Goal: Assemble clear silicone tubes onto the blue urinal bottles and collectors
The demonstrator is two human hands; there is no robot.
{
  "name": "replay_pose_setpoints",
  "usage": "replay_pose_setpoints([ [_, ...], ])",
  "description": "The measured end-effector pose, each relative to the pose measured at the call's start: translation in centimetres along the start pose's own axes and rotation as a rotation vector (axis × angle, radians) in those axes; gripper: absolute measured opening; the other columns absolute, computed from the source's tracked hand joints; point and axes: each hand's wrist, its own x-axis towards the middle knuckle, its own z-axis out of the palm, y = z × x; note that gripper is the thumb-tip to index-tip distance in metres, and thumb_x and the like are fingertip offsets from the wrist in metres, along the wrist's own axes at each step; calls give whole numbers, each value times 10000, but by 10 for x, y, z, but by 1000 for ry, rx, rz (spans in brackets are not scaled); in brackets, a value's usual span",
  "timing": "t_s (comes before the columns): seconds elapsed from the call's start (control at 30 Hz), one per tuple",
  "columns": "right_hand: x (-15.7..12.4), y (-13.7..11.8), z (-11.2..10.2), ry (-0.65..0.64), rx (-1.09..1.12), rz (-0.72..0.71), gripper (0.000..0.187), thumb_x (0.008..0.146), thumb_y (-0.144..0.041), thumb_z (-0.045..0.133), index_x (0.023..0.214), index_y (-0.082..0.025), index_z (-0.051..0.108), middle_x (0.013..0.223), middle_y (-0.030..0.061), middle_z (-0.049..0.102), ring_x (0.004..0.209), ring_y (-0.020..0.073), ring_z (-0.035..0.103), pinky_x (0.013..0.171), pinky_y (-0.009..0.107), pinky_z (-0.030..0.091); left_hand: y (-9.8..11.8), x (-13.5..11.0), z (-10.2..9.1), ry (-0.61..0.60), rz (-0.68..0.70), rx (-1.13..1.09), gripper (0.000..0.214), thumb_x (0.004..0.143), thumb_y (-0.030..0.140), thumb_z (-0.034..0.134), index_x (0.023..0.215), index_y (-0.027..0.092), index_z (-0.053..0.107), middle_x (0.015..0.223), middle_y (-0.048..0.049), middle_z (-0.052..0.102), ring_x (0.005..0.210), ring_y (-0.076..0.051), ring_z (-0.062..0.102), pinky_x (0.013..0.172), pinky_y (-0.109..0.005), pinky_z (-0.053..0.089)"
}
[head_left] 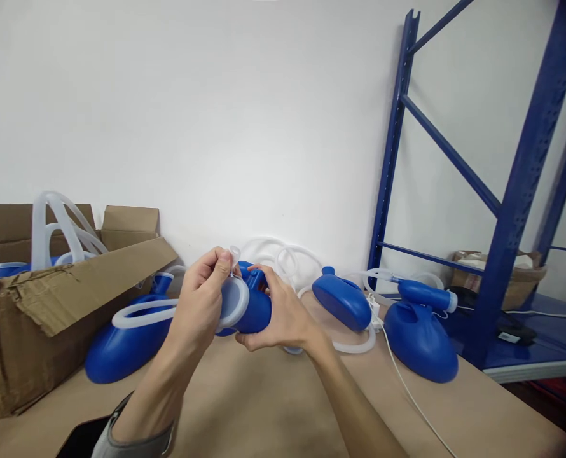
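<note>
Before white wall [216,114], blue container [257,313] over brown tabletop [264,407] beside rack [516,191].

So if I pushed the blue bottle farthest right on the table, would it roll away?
The bottle might rock rather than roll far: its sides are rounded but its shape is long. It's probably light for its size, since it looks like moulded plastic. The blue piece lying across its top could slip off.

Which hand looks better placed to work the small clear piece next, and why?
Probably the left hand: its fingers pinch the clear piece near the pale rim. The right hand grips the blue container, so it seems better suited to steadying.
</note>
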Motion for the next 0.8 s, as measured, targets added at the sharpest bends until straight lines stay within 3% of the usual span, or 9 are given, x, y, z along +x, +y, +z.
replay_pose_setpoints([
  [0.07,-1,3,-3,-5,13,1,929,534,-401,886,1332,-277,426,1235,57,602,1008,245,623,880,388,514,-3,0,4,85,89,25,354,949,471,514,708,217,461,728,10,466,698,-136,456,661,-258,412],
  [0.2,-1,6,6,-77,54,121,923,586,-483,868,1347,-248,401,1146,63,622,993,267,638,869,421,516,-2,1,6,413,404,83,344,985,451,424,718,236,411,725,19,415,690,-141,431,694,-274,416],
  [0.23,-1,6,10,-110,42,144,927,581,-499,871,1344,-248,407,1133,64,627,991,278,643,864,434,516,-1,2,3,431,421,118,350,987,462,417,717,239,406,717,22,404,676,-140,418,687,-274,411],
  [0.33,2,8,13,-161,-23,175,969,561,-521,887,1369,-266,415,1144,69,639,1007,305,650,869,466,509,-1,8,-10,276,233,227,392,964,525,430,698,244,366,660,33,371,615,-141,385,614,-267,386],
  [0.4,3,12,7,-114,-34,195,998,573,-519,889,1401,-273,389,1186,79,637,1048,304,644,894,464,502,-1,13,-24,148,94,294,418,943,563,455,688,243,366,628,37,381,592,-138,381,577,-259,363],
  [0.53,0,21,-14,5,-98,258,938,619,-516,866,1387,-273,386,1188,72,633,1044,292,642,885,443,498,3,18,-41,-126,22,462,464,913,626,491,706,215,547,728,2,570,729,-159,518,680,-253,407],
  [0.6,-3,24,-22,21,-153,256,922,636,-543,848,1389,-274,389,1184,75,635,1026,294,646,860,440,499,5,16,-39,-262,18,574,466,894,645,518,776,213,645,856,-19,658,815,-179,571,725,-256,423],
  [0.67,-4,25,-26,23,-200,242,942,635,-545,845,1412,-274,387,1213,89,631,1049,305,644,858,443,498,5,13,-31,-362,34,680,434,885,631,547,820,223,678,884,-13,668,732,-156,556,664,-253,405],
  [0.8,-7,24,-31,9,-279,235,1005,624,-499,854,1474,-273,367,1244,110,628,1095,328,638,861,450,497,4,8,-19,-410,39,747,357,881,574,570,807,229,626,585,59,477,495,-97,353,522,-242,276],
])
